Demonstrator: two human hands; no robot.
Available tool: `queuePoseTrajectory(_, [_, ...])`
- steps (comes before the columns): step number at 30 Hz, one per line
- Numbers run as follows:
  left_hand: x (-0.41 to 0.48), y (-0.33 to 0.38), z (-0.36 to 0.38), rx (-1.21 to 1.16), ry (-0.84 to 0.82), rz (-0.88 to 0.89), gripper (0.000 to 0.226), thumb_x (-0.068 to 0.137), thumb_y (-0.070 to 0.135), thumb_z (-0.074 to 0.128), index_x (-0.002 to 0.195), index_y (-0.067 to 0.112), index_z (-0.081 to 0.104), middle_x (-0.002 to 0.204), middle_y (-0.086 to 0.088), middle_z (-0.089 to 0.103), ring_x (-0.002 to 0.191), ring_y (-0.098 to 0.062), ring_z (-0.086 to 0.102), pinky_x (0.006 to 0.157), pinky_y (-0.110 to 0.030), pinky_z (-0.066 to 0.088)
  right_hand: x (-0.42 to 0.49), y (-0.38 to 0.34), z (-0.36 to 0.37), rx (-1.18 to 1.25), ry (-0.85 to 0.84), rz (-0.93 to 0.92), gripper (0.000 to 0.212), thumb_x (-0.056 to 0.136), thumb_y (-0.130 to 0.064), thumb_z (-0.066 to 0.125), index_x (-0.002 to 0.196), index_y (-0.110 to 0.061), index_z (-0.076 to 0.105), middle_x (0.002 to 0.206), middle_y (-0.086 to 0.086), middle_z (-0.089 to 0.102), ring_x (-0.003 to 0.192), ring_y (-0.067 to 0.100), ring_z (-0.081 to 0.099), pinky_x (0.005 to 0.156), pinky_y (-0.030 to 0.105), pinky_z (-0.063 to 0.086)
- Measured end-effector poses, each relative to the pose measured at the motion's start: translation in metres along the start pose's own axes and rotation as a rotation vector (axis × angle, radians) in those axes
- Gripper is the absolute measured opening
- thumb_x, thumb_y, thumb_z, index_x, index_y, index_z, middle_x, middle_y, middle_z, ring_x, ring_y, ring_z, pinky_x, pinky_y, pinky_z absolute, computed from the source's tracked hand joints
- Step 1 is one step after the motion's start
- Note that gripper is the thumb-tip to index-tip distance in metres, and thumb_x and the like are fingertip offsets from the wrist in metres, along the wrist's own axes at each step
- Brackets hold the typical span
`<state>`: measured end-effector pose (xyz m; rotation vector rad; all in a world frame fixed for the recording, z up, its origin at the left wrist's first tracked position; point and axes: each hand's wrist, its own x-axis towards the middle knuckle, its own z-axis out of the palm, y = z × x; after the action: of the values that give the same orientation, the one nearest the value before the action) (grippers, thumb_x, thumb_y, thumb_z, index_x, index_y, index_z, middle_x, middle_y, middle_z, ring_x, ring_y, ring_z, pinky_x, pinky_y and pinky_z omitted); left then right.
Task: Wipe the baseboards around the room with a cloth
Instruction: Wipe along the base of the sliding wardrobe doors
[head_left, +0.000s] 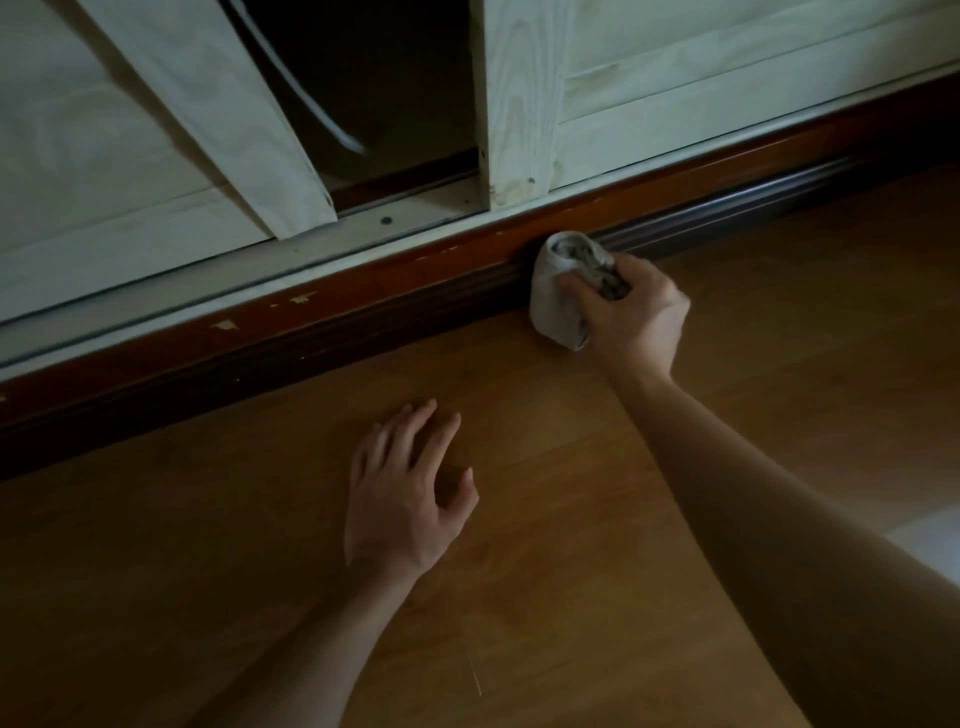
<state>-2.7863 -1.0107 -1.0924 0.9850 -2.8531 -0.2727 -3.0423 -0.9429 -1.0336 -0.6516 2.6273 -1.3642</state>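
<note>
A dark reddish-brown baseboard (322, 322) runs diagonally from lower left to upper right under pale wooden wardrobe doors. My right hand (636, 317) grips a bunched grey cloth (563, 283) and presses it against the moulded face of the baseboard. My left hand (405, 493) lies with spread fingers on the wooden floor, a little in front of the baseboard and to the left of the cloth, holding nothing.
Pale sliding wardrobe doors (519, 104) stand above the baseboard, with a dark gap (374, 88) open between them and a metal track (208, 296) below. The baseboard top has small chips (224, 326). Wood laminate floor (545, 571) fills the foreground.
</note>
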Motion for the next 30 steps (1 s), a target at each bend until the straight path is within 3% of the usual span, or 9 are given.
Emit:
queuePoseTrajectory(6, [0.0, 0.002, 0.0, 0.011, -0.011, -0.007, 0.058, 0.091, 0.055, 0.045, 0.141, 0.028, 0.056, 0.152, -0.001, 0.046, 0.14, -0.025, 0.039, 0.113, -0.053, 0.036, 0.03, 0.028, -0.03, 0.032, 0.128, 0.147, 0.042, 0.083, -0.049, 0.073, 0.114, -0.022, 0.07, 0.107, -0.005, 0.07, 0.097, 0.012, 0.068, 0.081, 0.038, 0.061])
queuePoseTrajectory(12, [0.001, 0.002, 0.0, 0.018, -0.01, -0.007, 0.058, 0.091, 0.055, 0.045, 0.141, 0.028, 0.056, 0.152, -0.002, 0.046, 0.14, -0.026, 0.039, 0.112, -0.053, 0.037, 0.041, 0.037, -0.038, 0.039, 0.316, 0.311, 0.031, 0.085, -0.035, 0.073, 0.115, -0.024, 0.072, 0.11, -0.003, 0.071, 0.102, 0.015, 0.067, 0.086, 0.041, 0.06])
queuePoseTrajectory(20, [0.0, 0.002, 0.002, 0.032, -0.019, -0.003, 0.059, 0.091, 0.057, 0.042, 0.141, 0.029, 0.055, 0.153, -0.002, 0.046, 0.14, -0.027, 0.039, 0.113, -0.053, 0.036, 0.008, 0.015, -0.004, 0.062, 0.257, 0.293, 0.021, 0.086, -0.036, 0.071, 0.104, -0.026, 0.074, 0.1, -0.006, 0.072, 0.094, 0.014, 0.067, 0.084, 0.042, 0.059])
queuePoseTrajectory(26, [0.001, 0.002, 0.002, 0.025, -0.011, -0.004, 0.059, 0.091, 0.057, 0.041, 0.142, 0.03, 0.055, 0.153, -0.001, 0.045, 0.141, -0.026, 0.039, 0.114, -0.052, 0.035, 0.01, 0.014, -0.007, 0.165, 0.351, 0.397, 0.013, 0.089, -0.031, 0.072, 0.101, -0.028, 0.073, 0.099, -0.007, 0.071, 0.092, 0.008, 0.066, 0.086, 0.034, 0.059])
queuePoseTrajectory(30, [0.001, 0.002, 0.002, 0.019, -0.017, -0.005, 0.059, 0.091, 0.057, 0.041, 0.142, 0.03, 0.055, 0.153, -0.001, 0.046, 0.141, -0.025, 0.037, 0.114, -0.051, 0.034, -0.007, 0.002, 0.013, 0.177, 0.282, 0.37, 0.016, 0.087, -0.033, 0.074, 0.101, -0.026, 0.075, 0.093, -0.011, 0.071, 0.088, 0.005, 0.066, 0.079, 0.022, 0.057])
